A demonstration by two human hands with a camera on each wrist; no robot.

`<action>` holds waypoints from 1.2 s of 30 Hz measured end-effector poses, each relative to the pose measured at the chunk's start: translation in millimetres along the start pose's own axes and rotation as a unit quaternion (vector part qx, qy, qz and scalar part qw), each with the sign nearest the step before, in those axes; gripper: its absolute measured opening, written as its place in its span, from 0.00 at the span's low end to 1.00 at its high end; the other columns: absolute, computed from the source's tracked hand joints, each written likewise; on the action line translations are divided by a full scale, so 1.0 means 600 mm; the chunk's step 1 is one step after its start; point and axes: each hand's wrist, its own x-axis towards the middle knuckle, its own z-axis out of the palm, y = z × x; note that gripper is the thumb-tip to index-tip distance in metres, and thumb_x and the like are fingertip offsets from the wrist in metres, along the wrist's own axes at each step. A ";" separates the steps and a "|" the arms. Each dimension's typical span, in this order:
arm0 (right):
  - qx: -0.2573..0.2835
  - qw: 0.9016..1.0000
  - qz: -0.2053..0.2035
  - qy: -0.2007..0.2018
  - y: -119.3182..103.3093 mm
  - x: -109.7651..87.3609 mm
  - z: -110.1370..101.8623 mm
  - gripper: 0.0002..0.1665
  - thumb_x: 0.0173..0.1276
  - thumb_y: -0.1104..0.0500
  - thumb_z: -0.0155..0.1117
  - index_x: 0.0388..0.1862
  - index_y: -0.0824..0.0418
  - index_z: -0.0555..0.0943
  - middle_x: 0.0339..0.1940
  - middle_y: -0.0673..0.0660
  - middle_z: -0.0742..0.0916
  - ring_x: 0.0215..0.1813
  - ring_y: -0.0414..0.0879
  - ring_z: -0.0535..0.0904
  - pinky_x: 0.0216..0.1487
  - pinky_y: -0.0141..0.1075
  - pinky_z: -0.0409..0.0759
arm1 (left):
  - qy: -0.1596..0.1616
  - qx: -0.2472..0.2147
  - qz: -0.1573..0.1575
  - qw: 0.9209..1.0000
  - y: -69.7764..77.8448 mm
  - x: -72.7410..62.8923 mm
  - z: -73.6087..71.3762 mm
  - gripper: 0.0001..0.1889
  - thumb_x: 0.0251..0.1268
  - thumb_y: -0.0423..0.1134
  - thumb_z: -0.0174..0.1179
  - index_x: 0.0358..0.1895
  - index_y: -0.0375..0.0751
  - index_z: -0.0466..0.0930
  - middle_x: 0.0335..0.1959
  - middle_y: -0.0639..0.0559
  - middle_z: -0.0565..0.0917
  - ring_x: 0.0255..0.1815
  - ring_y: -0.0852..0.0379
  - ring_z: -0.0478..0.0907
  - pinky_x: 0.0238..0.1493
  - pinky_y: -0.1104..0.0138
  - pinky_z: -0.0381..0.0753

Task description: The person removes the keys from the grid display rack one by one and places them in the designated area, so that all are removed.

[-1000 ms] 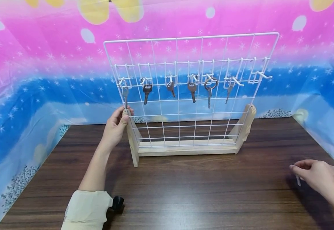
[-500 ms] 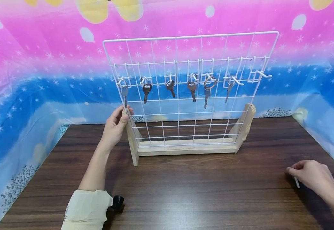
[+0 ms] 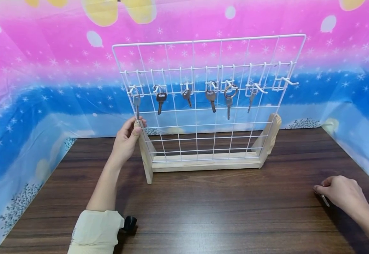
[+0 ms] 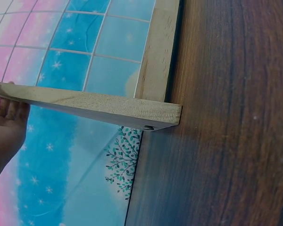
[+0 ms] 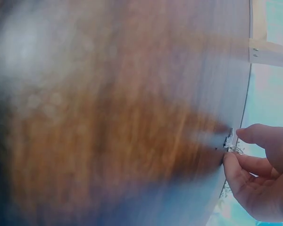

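A white wire grid rack stands upright in a pale wooden stand. My left hand grips the top of the stand's left side board, thumb in front and fingers curled behind. At the right of the table, my right hand holds a small key low over the surface, its end poking out below the fingers. In the right wrist view a thin key ring shows between thumb and fingers. Several keys hang on the grid's hooks, among them a dark-headed key and one on a large ring.
The rightmost hook on the grid bears no key. Below the left sleeve a black object juts out over the dark wooden table. A patterned cloth surrounds the table at the back and sides.
My right hand has drifted slightly left with the key. The key on the large ring has swung from edge-on to flat. My left hand keeps its grip on the side board.
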 end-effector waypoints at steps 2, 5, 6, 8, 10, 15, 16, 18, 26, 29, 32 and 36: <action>-0.001 1.000 0.001 -0.005 0.002 0.001 0.000 0.20 0.57 0.52 0.67 0.33 0.71 0.83 0.35 0.70 0.83 0.32 0.64 0.76 0.26 0.49 0.71 | 0.000 0.000 0.001 1.000 0.000 -0.001 0.000 0.25 0.69 0.46 0.46 0.62 0.30 0.64 0.47 0.60 0.75 0.52 0.59 0.70 0.48 0.73 0.69; -0.004 1.000 0.007 -0.012 0.007 0.004 -0.001 0.22 0.61 0.50 0.63 0.35 0.71 0.83 0.34 0.70 0.83 0.35 0.67 0.76 0.28 0.51 0.71 | 0.000 -0.002 0.001 1.000 -0.001 -0.001 0.000 0.25 0.70 0.45 0.46 0.62 0.30 0.64 0.47 0.60 0.75 0.52 0.59 0.69 0.48 0.73 0.69; -0.005 1.000 0.009 -0.004 0.010 0.004 0.000 0.22 0.63 0.50 0.61 0.34 0.71 0.83 0.30 0.68 0.83 0.32 0.65 0.76 0.27 0.50 0.71 | -0.001 -0.002 0.000 1.000 -0.001 -0.001 0.001 0.25 0.70 0.45 0.46 0.62 0.30 0.64 0.47 0.60 0.75 0.52 0.59 0.69 0.48 0.73 0.69; -0.015 0.999 0.012 0.026 0.014 0.005 0.000 0.23 0.67 0.50 0.56 0.34 0.71 0.83 0.21 0.63 0.81 0.25 0.60 0.75 0.24 0.46 0.69 | -0.002 -0.001 -0.001 1.000 -0.001 -0.001 0.001 0.25 0.70 0.44 0.45 0.62 0.30 0.64 0.47 0.60 0.75 0.52 0.59 0.69 0.48 0.73 0.68; -0.021 0.997 0.009 0.072 0.014 0.004 -0.004 0.27 0.70 0.49 0.52 0.35 0.74 0.82 0.14 0.58 0.78 0.18 0.52 0.70 0.22 0.42 0.65 | -0.002 0.001 -0.003 1.000 0.000 -0.001 0.002 0.24 0.70 0.44 0.45 0.62 0.30 0.64 0.47 0.60 0.75 0.52 0.59 0.69 0.48 0.73 0.69; 0.021 0.989 -0.025 0.146 -0.025 -0.004 -0.053 0.28 0.69 0.47 0.53 0.40 0.75 0.81 0.14 0.55 0.80 0.20 0.54 0.72 0.24 0.44 0.65 | -0.003 0.003 -0.006 1.000 0.001 -0.002 0.003 0.24 0.70 0.44 0.45 0.60 0.30 0.65 0.47 0.58 0.75 0.52 0.58 0.69 0.48 0.72 0.69; 0.036 0.987 -0.029 0.153 -0.039 -0.007 -0.067 0.27 0.69 0.48 0.54 0.40 0.74 0.81 0.15 0.55 0.80 0.20 0.55 0.73 0.23 0.45 0.66 | -0.003 0.002 -0.006 1.000 0.001 -0.002 0.003 0.24 0.70 0.45 0.45 0.60 0.30 0.66 0.48 0.56 0.75 0.52 0.58 0.69 0.48 0.72 0.68; 0.057 0.982 -0.036 0.176 -0.064 -0.008 -0.089 0.27 0.69 0.47 0.54 0.42 0.73 0.80 0.16 0.56 0.82 0.23 0.56 0.75 0.26 0.47 0.66 | -0.003 0.000 -0.009 1.000 0.001 -0.002 0.002 0.24 0.70 0.45 0.46 0.60 0.31 0.66 0.48 0.55 0.75 0.52 0.58 0.69 0.48 0.72 0.69; 0.156 0.950 -0.078 0.258 -0.184 -0.008 -0.133 0.20 0.67 0.48 0.57 0.42 0.64 0.83 0.22 0.58 0.85 0.20 0.31 0.73 0.27 0.33 0.67 | -0.001 -0.001 -0.002 1.000 -0.001 0.000 0.001 0.23 0.71 0.43 0.45 0.61 0.29 0.64 0.48 0.59 0.75 0.52 0.58 0.69 0.48 0.73 0.68; 0.207 0.930 -0.098 0.287 -0.231 -0.008 -0.138 0.17 0.66 0.51 0.60 0.41 0.64 0.84 0.26 0.60 0.86 0.20 0.22 0.70 0.21 0.24 0.67 | -0.001 -0.003 0.001 1.000 -0.001 0.000 0.001 0.24 0.70 0.43 0.45 0.61 0.29 0.64 0.48 0.59 0.75 0.52 0.58 0.70 0.49 0.73 0.69; 0.255 0.909 -0.116 0.308 -0.271 -0.005 -0.146 0.17 0.66 0.52 0.60 0.41 0.65 0.84 0.28 0.60 0.85 0.22 0.22 0.71 0.22 0.20 0.68 | 0.001 -0.004 0.000 1.000 -0.003 0.000 0.001 0.24 0.70 0.44 0.46 0.62 0.30 0.64 0.49 0.56 0.75 0.51 0.59 0.69 0.48 0.72 0.68; 0.305 0.884 -0.138 0.326 -0.313 0.004 -0.156 0.16 0.65 0.52 0.61 0.42 0.64 0.84 0.29 0.57 0.85 0.25 0.27 0.75 0.25 0.21 0.69 | 0.003 -0.004 -0.002 1.000 -0.004 0.001 0.000 0.25 0.69 0.45 0.46 0.62 0.30 0.64 0.50 0.53 0.75 0.51 0.59 0.69 0.47 0.72 0.68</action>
